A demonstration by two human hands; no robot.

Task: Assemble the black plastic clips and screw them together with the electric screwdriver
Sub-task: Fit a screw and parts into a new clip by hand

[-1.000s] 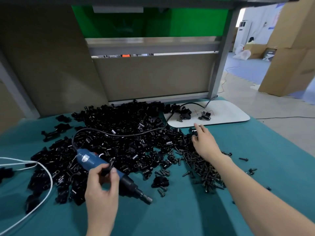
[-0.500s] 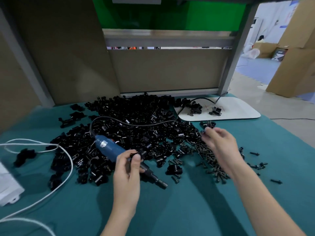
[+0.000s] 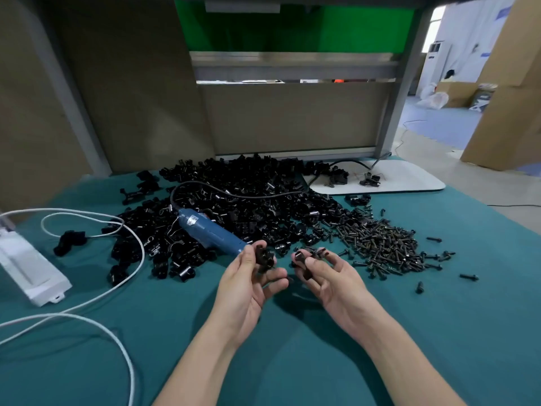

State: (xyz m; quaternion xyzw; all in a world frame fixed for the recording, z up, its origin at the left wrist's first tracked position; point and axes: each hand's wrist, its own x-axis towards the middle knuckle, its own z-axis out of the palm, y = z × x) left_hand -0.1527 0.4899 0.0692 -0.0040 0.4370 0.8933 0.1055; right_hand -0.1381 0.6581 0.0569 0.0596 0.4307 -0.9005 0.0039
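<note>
In the head view, the person's hands are raised close together over the green table cover [image 3: 439, 332], near its middle. The left hand [image 3: 248, 285] has its palm turned inward, with thumb and curled fingers closed around the black front end of the electric screwdriver [image 3: 210, 232]. The tool's blue body slants back to the left and rests on the edge of the pile of black clips [image 3: 251, 197]. Its black cord [image 3: 234, 195] loops across the top of that pile.

The right hand [image 3: 333, 279] is just beside the left and pinches a black clip part [image 3: 303, 260] between thumb and forefinger. Its other fingers are loosely bent behind the part. How many pieces it holds cannot be told.

The clip pile spreads across the far half of the table. A heap of dark screws [image 3: 377, 244] lies just right of it, with stray screws scattered farther right. Beyond the screws a white tray [image 3: 409, 180] at the far right edge carries a few black parts. On the left lies a white power strip [image 3: 29, 268], and its white cable [image 3: 128, 259] curls over the cover toward the near edge.
</note>
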